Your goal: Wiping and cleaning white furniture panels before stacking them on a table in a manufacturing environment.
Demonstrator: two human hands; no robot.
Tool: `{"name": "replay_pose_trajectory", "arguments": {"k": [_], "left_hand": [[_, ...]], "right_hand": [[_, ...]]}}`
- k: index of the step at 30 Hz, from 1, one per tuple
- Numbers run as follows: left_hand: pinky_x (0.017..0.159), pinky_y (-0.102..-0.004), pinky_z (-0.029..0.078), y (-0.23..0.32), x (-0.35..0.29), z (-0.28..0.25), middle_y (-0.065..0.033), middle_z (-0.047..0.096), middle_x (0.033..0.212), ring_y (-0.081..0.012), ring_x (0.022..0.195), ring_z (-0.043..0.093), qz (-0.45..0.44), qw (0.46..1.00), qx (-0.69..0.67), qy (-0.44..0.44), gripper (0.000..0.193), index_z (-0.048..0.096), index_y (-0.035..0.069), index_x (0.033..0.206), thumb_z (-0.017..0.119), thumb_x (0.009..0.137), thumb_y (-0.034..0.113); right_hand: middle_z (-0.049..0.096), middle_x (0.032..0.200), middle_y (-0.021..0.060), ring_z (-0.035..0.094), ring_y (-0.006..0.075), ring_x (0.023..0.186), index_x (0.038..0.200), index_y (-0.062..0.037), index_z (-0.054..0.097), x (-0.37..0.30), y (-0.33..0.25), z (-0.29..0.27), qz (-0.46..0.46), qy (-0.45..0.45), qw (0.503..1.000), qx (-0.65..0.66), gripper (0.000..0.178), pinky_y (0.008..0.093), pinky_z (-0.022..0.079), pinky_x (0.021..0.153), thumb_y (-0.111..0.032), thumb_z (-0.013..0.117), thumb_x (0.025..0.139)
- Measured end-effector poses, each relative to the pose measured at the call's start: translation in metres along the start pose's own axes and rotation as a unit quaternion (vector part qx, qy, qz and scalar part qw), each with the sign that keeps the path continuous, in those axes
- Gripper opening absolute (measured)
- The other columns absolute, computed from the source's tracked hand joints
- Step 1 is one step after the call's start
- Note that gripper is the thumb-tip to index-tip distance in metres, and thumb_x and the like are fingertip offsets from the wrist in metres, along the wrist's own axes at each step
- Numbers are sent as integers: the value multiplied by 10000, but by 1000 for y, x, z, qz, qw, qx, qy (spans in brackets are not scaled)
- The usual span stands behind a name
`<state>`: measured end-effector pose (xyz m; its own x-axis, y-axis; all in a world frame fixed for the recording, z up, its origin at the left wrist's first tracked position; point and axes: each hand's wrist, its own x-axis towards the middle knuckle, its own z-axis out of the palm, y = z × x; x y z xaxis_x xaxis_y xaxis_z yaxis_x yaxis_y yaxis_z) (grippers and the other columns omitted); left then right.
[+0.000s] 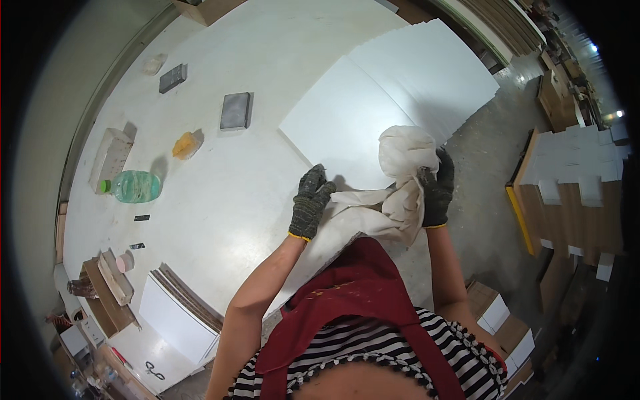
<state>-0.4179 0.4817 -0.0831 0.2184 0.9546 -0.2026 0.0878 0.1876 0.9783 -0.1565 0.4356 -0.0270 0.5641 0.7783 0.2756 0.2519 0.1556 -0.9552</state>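
Note:
My right hand (438, 190), in a dark grey knitted glove with a yellow cuff, is closed on a crumpled off-white cloth (405, 152). The cloth bunches up over a white panel and hangs down toward the table's near edge. My left hand (312, 203), gloved the same way, rests at the near left edge of the white panels (347, 110). Its thumb and fingers are a little apart, and a loose end of the cloth lies just beside it. The panels are fanned out in overlapping layers on the white table (220, 233).
Left on the table are a grey block (235, 111), a darker block (173, 78), a yellow lump (186, 145), a green-tinted bottle (135, 187) and a white box (112, 160). More panels (175, 313) stand at the lower left. Stacked boards (567, 193) stand to the right.

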Motion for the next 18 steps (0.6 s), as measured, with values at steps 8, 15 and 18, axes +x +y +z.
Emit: {"name": "replay_pose_trajectory", "arguments": {"k": [8,15,18], "left_hand": [[999,-362,424,-28,4,-12,-157,530,1286,-287,1186,491,148,976,157,-22,406,568,23,1252,652,880,164],[1024,-356,399,45,-32,-40,-106,515,1334,-248,1237,466,-105,870,-480,34,606,465,22,1357,469,971,489],[1020,-343,397,76,-65,-79,-103,521,1325,-243,1212,482,-63,811,-574,97,741,428,32,1380,439,925,616]], "right_hand": [[591,1208,80,558,171,1093,1276,-12,529,2,-12,-15,164,-57,968,182,489,304,454,944,3,670,808],[664,1086,89,583,192,1033,1149,9,625,-16,-68,-16,135,-462,873,81,432,358,435,961,-134,736,757],[663,1104,101,594,194,1034,1167,22,620,-10,-18,-18,163,-430,852,249,366,341,441,947,-170,646,855]]}}
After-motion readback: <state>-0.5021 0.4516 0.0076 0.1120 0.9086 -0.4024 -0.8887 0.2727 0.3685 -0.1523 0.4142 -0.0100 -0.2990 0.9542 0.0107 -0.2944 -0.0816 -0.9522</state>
